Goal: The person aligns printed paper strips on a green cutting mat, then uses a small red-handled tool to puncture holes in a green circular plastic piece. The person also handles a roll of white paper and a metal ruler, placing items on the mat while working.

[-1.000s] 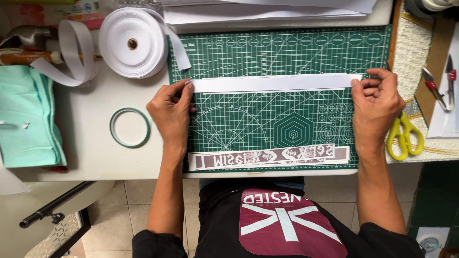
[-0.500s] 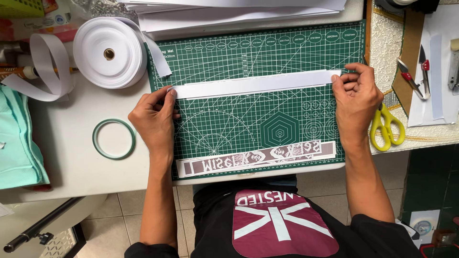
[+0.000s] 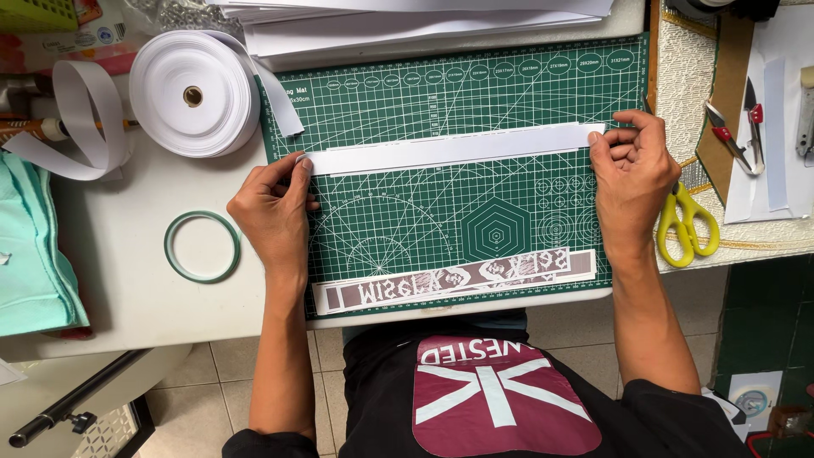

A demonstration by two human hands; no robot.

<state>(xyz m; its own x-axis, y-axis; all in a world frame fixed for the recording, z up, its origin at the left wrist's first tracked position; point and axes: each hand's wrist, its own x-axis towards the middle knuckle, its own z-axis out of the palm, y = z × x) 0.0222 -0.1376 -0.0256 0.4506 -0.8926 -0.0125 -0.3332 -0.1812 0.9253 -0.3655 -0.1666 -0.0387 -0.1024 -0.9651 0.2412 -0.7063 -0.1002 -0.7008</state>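
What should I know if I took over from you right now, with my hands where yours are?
Left hand: fingertips pinch the left end of the white strip.
Right hand: fingers pinch the strip's right end.
The strip lies stretched flat across the upper part of the green cutting mat.
A printed strip with cut-out letters and shapes lies along the mat's near edge, untouched.
The white ribbon roll sits left of the mat, the green tape ring below it, the yellow scissors by the right hand.
Done: strip laid out straight. Left: it is not fixed down in any way I can see.
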